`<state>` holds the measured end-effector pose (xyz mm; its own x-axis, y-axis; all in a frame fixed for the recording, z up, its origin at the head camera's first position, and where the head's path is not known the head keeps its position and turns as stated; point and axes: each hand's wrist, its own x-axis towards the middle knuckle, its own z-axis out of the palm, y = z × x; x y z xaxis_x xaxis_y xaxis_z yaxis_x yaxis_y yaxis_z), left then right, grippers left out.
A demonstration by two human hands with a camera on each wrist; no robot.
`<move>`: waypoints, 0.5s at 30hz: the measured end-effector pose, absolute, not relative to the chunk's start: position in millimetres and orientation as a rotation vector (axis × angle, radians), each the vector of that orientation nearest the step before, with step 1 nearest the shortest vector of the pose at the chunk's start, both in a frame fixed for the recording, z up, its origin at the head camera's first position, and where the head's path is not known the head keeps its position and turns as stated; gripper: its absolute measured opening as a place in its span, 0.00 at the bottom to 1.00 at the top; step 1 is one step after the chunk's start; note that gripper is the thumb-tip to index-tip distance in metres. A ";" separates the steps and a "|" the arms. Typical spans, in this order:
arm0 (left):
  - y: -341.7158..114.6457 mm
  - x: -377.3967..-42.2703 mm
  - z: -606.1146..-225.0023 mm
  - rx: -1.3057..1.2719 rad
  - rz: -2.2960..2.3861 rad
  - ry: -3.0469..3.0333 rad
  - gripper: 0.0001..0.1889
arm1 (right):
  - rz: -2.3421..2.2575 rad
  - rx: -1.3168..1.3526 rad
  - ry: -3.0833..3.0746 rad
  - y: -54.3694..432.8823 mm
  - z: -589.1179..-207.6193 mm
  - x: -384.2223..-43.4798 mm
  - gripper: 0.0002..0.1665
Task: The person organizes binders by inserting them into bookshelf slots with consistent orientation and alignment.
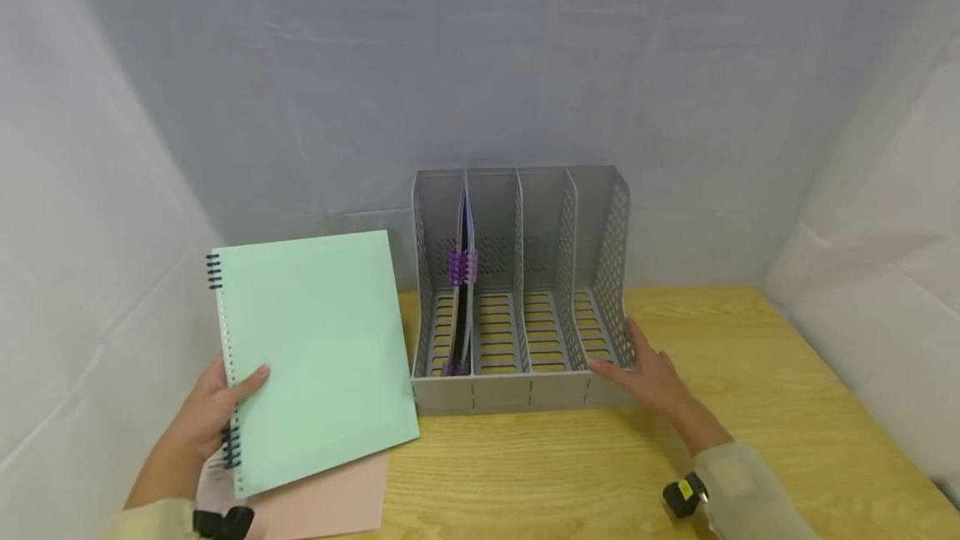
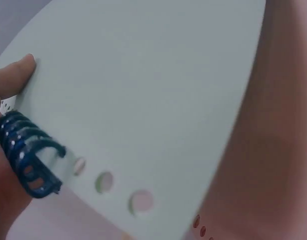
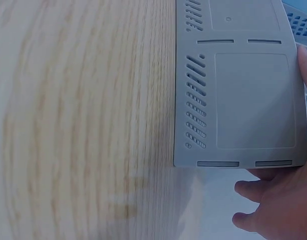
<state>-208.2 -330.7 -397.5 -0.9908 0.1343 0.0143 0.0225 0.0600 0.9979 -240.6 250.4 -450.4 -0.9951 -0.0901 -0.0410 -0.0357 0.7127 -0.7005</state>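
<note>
My left hand (image 1: pixel 213 407) grips a light green ring-bound notebook (image 1: pixel 322 357) by its punched edge, thumb on the cover. Dark binding rings (image 2: pixel 31 152) show at that edge; the other fingers are hidden behind it. The notebook is held up to the left of a grey magazine file rack (image 1: pixel 502 394) with several upright compartments. At the rack's right front corner my right hand (image 1: pixel 652 373) holds on, thumb over the front lip and fingers along the outer side. Notebooks with purple rings (image 1: pixel 462 267) stand upright in the rack's leftmost compartment, against the divider.
Beneath the green notebook, a pink notebook (image 1: pixel 330 502) lies on the wooden table (image 1: pixel 712 373). Pale sheeting (image 1: pixel 510 65) hangs behind the table and on both sides. The rack stands near the table's back edge.
</note>
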 end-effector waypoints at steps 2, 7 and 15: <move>-331.9 -207.3 -397.9 0.223 2.153 2.140 0.22 | -1.162 -0.102 2.838 250.6 -450.5 -241.2 0.63; -333.0 -205.3 -398.5 0.324 2.219 2.051 0.25 | -1.163 -0.098 2.835 250.1 -451.0 -241.8 0.62; -335.1 -206.5 -394.4 0.462 2.224 1.940 0.27 | -1.164 -0.090 2.832 249.0 -451.3 -240.6 0.63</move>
